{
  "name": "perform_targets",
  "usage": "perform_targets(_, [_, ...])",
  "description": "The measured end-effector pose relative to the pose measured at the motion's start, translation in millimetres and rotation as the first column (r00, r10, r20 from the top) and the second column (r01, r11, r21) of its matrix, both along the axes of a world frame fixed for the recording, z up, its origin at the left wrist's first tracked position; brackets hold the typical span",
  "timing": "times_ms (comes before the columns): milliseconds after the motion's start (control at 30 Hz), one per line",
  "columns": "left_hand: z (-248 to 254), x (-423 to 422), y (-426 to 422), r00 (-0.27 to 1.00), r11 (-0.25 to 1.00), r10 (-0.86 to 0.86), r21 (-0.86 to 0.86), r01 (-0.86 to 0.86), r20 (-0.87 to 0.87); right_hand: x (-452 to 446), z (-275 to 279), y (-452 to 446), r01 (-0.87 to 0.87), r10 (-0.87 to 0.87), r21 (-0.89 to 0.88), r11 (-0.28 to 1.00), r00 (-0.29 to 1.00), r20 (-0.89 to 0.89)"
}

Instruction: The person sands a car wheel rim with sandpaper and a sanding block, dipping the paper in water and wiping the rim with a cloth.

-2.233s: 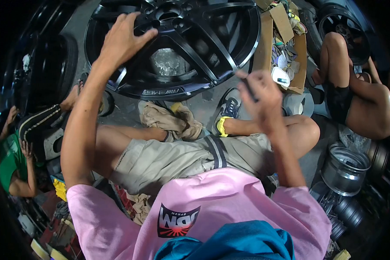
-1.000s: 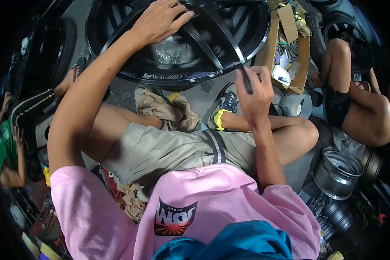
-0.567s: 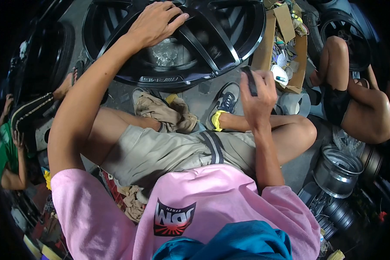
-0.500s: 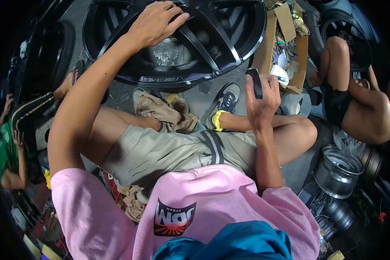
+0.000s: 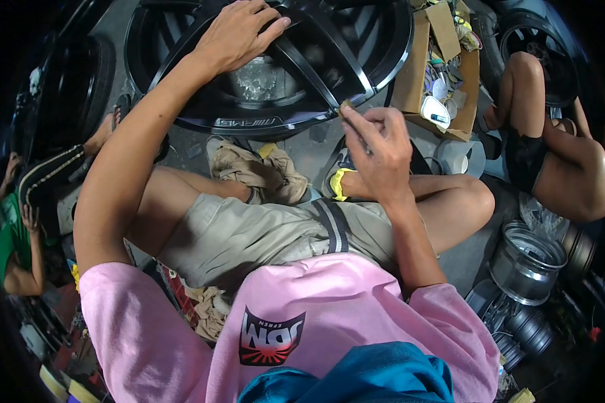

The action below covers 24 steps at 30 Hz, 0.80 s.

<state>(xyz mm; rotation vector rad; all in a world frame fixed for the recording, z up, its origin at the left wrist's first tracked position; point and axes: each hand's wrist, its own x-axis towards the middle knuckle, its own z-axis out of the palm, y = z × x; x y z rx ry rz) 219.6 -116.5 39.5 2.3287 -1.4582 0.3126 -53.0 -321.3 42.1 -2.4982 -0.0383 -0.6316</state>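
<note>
A large black alloy wheel (image 5: 296,111) with AMG lettering on its rim lies in front of my crossed legs. My left hand (image 5: 238,33) rests over the wheel near its centre, fingers laid out and thumb apart, holding nothing. My right hand (image 5: 381,144) pinches what looks like a small dark sanding pad (image 5: 345,107) with a brownish edge, mostly hidden by the fingers. The pad is at the outer end of a spoke, by the wheel's near right rim; whether it touches is hard to tell.
Right of the wheel stands a cardboard box (image 5: 469,111) full of discs and scraps. A bare metal rim (image 5: 528,262) sits at the right. One person crouches right by another wheel (image 5: 538,57); another in green sits left. A brown cloth (image 5: 252,171) lies by my feet.
My right hand has moved left and slightly forward, bringing the pad from beside the box to the wheel's spoke end. My left hand stays almost where it was.
</note>
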Motion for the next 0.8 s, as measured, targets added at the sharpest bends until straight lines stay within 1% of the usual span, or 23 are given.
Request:
perform_targets(33, [0.3, -0.1, 0.8, 1.000, 1.000, 0.005, 0.006, -0.005, -0.005, 0.8, 1.2, -3.0, -0.002, 0.002, -0.056, 0.998, 1.000, -0.002])
perform_targets(67, [0.8, -0.1, 1.6, 1.000, 1.000, 0.010, 0.006, -0.010, -0.006, 1.5, -3.7, -7.5, 0.020, -0.019, -0.076, 0.997, 1.000, 0.018])
perform_targets(167, [0.8, -1.6, -1.1, 1.000, 1.000, 0.024, 0.006, -0.024, -0.017, 1.7, -1.2, -3.1, -0.037, 0.037, -0.092, 0.995, 0.999, 0.001])
perform_targets(200, [0.5, -1.5, -1.0, 1.000, 1.000, 0.022, -0.002, -0.022, -0.019, 3.2, -3.8, 1.1, -0.065, 0.067, -0.067, 0.996, 0.997, 0.024])
perform_targets(333, [-0.2, -1.7, 0.0, 0.999, 0.999, 0.031, -0.010, -0.031, -0.021, -0.4, -1.5, 5.7, -0.060, 0.059, -0.045, 0.997, 0.998, -0.033])
perform_targets(367, [0.5, -1.1, 0.3, 0.999, 0.999, 0.032, -0.011, -0.033, -0.023, -1.8, -1.1, 5.1, -0.059, 0.056, -0.069, 0.996, 0.998, -0.039])
perform_targets(433, [-0.8, 0.2, -1.0, 1.000, 1.000, -0.001, 0.018, 0.000, 0.026, -1.9, -1.7, 4.5, -0.053, 0.048, -0.097, 0.994, 0.998, -0.051])
perform_targets(500, [-1.2, -0.7, -2.7, 1.000, 1.000, 0.013, 0.007, -0.014, 0.014, 8.8, -4.8, 8.0, -0.095, 0.098, -0.064, 0.993, 0.995, 0.036])
perform_targets(667, [-1.4, -0.6, -2.0, 0.998, 0.998, 0.057, 0.000, -0.057, -0.032, 2.9, 2.9, 6.4, -0.103, 0.103, -0.101, 0.990, 0.995, -0.012])
perform_targets(733, [-2.2, 0.9, -1.4, 0.999, 0.999, 0.003, 0.043, -0.004, 0.036, 2.3, 1.5, 6.4, -0.103, 0.101, -0.110, 0.989, 0.995, -0.026])
perform_targets(767, [-2.4, 0.9, -1.5, 0.999, 0.999, 0.002, 0.045, -0.004, 0.038, 9.3, -0.2, 7.7, -0.116, 0.118, -0.097, 0.988, 0.993, 0.015])
perform_targets(800, [-1.7, -0.3, -2.1, 1.000, 0.999, 0.026, 0.027, -0.026, 0.004, 13.6, -0.6, 8.8, -0.130, 0.135, -0.084, 0.988, 0.989, 0.056])
